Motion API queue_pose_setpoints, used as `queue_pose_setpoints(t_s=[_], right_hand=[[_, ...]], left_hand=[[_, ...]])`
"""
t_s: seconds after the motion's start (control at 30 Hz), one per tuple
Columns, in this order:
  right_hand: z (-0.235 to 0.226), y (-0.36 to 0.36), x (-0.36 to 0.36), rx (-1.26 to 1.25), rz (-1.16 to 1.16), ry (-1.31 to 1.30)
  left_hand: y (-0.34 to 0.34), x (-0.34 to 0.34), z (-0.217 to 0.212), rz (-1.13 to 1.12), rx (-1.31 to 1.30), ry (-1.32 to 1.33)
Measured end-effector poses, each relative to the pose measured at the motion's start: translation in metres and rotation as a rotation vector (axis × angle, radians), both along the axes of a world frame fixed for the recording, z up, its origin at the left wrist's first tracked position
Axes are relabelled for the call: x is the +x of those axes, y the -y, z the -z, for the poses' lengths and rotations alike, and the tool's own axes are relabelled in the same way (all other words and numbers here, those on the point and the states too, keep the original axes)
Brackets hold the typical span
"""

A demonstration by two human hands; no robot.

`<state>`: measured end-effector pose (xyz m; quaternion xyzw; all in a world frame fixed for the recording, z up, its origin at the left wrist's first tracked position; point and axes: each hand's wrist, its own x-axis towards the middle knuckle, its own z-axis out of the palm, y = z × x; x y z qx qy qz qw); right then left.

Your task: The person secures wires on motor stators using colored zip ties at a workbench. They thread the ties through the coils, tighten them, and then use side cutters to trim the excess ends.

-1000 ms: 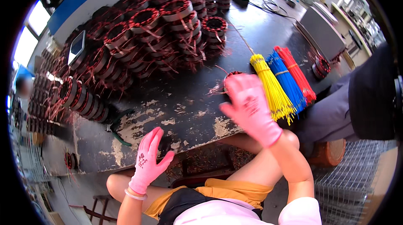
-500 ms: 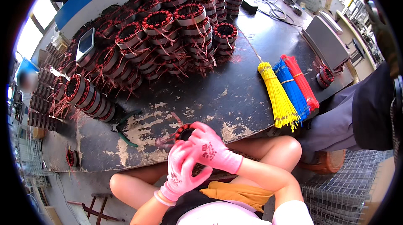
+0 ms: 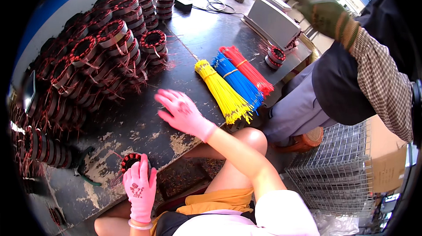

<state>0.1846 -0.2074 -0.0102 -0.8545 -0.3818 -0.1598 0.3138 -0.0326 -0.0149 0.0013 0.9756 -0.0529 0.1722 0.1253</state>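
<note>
My left hand (image 3: 140,190), in a pink glove, grips a motor stator (image 3: 129,160) with dark core and red windings at the table's front edge. Its fingers lie over the rim, and thin lead wires stick out to the side. My right hand (image 3: 184,113), gloved alike, is stretched out above the tabletop with fingers apart and nothing in it. It is nearest to a tied bundle of yellow wires (image 3: 222,91). Beside that lie a blue wire bundle (image 3: 239,82) and a red wire bundle (image 3: 248,71).
Stacked stators (image 3: 99,51) crowd the table's left and back. Green-handled pliers (image 3: 85,172) lie left of my left hand. A single stator (image 3: 275,55) stands near a grey box (image 3: 272,20). At right, a co-worker's gloved hand (image 3: 323,14) is raised; a wire cage (image 3: 334,165) stands below.
My hands have parted: the right left the stator and reached forward toward the wire bundles, while the left keeps the stator. The view swung right, and a co-worker's hand came into sight.
</note>
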Motion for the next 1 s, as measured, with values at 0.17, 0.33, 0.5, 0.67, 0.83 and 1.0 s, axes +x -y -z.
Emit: queue_pose_setpoints(t_s=[0.17,0.33,0.5,0.67,0.83,1.0], right_hand=[[-0.036,0.137,-0.062,-0.032,0.715,0.072],[-0.029,0.204,-0.060,-0.249,0.951,-0.072],[0.008,0.217,-0.056,-0.340,0.999,0.255],[-0.019,0.181,-0.069,-0.200,0.822,0.118],[-0.008,0.147,-0.062,-0.344,0.786,-0.039],[-0.016,0.137,-0.050,-0.391,0.876,0.084]], left_hand=[[-0.015,-0.013,-0.024,0.188,-0.038,-0.076],[-0.014,-0.007,-0.034,0.284,-0.042,-0.065],[-0.002,-0.005,-0.033,0.247,-0.084,-0.058],[-0.005,-0.009,-0.031,0.239,-0.064,-0.044],[-0.002,-0.005,-0.029,0.259,-0.070,-0.036],[-0.005,-0.007,-0.027,0.250,-0.067,-0.036]])
